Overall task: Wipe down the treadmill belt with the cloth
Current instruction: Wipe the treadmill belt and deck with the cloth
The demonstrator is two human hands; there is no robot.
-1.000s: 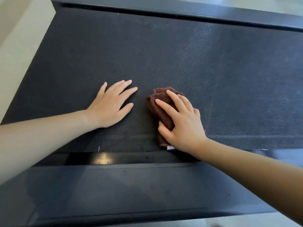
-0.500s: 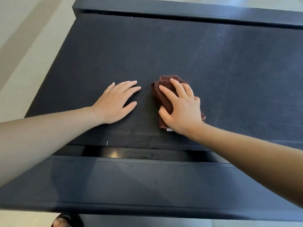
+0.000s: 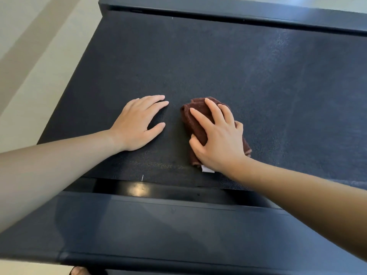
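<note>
On the near part of the treadmill belt (image 3: pixel 258 76), the right hand (image 3: pixel 218 139) lies flat on top of the folded brown cloth (image 3: pixel 196 116). Its fingers are spread and almost straight, and the thumb lies along the cloth's left edge. It presses down rather than clutching, which likely spreads the weight so the whole pad rubs the surface. A white tag (image 3: pixel 207 169) peeks from the cloth's near edge, under the wrist.

Just left of the cloth and apart from it, the left hand (image 3: pixel 139 124) rests palm down on bare belt, fingers straight, holding nothing. It is probably a prop for the leaning body and a brake against the belt sliding under the strokes.

Beyond and right of the cloth the belt shows faint pale streaks, so much seems left to wipe. Nearer than the cloth runs a dark side rail (image 3: pixel 158 225); a matching rail (image 3: pixel 238 15) lies far beyond it.
</note>
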